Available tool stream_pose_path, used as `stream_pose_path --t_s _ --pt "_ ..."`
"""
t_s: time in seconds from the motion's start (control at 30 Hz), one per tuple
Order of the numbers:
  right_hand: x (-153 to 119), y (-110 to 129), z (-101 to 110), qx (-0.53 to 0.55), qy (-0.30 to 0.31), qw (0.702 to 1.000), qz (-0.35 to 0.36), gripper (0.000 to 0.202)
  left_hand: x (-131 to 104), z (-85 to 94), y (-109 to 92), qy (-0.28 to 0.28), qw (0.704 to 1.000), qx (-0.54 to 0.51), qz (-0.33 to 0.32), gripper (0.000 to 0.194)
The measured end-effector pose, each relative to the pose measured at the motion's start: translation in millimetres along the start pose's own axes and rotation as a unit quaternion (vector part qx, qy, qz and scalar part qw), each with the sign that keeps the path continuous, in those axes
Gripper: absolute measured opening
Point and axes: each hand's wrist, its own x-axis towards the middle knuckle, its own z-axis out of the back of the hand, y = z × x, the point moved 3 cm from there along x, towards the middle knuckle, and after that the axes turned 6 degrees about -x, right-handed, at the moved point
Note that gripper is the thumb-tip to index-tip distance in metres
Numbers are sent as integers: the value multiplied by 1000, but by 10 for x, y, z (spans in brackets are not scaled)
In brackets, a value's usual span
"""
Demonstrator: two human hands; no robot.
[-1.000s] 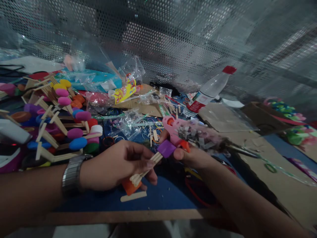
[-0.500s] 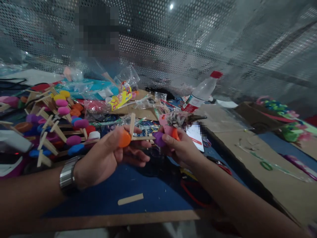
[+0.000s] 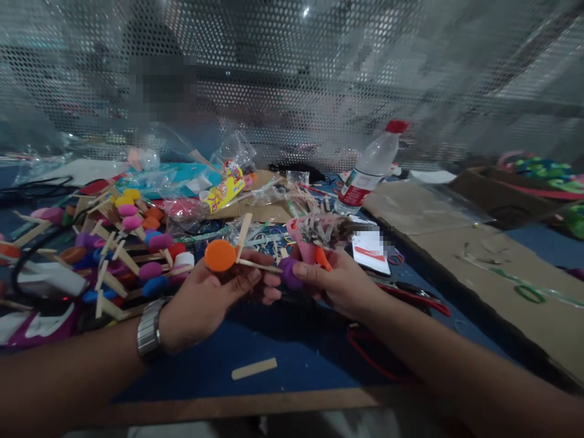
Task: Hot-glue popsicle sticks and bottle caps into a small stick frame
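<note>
Now, apparently at a joining step, the wooden stick assembly [image 3: 243, 239] is pinched by the left hand [image 3: 203, 307], purple cap [image 3: 289, 272] and glue gun [image 3: 305, 243] gripped by the right hand [image 3: 342, 283], steady alignment needed.

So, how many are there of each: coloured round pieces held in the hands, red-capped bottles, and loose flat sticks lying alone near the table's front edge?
Held round pieces: 2 (orange round piece, purple round piece)
Red-capped bottle: 1
Loose flat stick: 1
Total: 4
</note>
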Motion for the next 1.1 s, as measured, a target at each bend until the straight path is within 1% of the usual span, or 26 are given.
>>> stream_pose_path --t_s 0.1,0.2,0.23,0.3,0.4,0.47,0.53,0.6,0.7,0.77,0.83,0.9,0.97,1.1 --pt "-21 45 -15 -4 -3 1000 0 56 3 22 -24 -8 996 86 1 24" --pt "-35 75 -25 -11 -1 1000 -1 55 14 62 -99 -7 978 206 -18 10" --pt "-38 82 -26 -13 -1 1000 -1 55 16 82 -126 -7 972 232 -24 10" --pt "-42 90 -29 -18 2 1000 -2 53 15 125 -164 -6 962 270 -33 17" --pt "-43 96 -33 -20 8 1000 0 52 -5 181 -187 -13 934 350 -63 21" --pt "-41 93 -34 -22 7 1000 -1 52 -21 205 -180 -24 920 384 -78 23" --pt "-38 89 -33 -26 4 1000 0 52 -29 210 -159 -29 917 390 -76 24" --pt "-38 88 -33 -31 5 999 6 51 -27 196 -142 -21 921 383 -73 22" --pt "-42 88 -29 -31 8 999 7 50 -15 167 -113 9 943 330 -51 18" --pt "-44 86 -25 -29 7 1000 3 50 -14 169 -87 19 957 286 -32 16" --pt "-45 85 -23 -27 9 1000 3 49 -21 198 -58 6 967 255 -25 18" --pt "-43 87 -24 -25 12 1000 10 49 -29 232 -25 -7 972 234 -20 22" --pt "-43 89 -26 -25 14 999 16 48 -34 251 -6 -11 976 217 -16 22" --pt "-40 87 -19 -29 7 999 14 51 -26 229 -59 -10 974 227 -22 21"
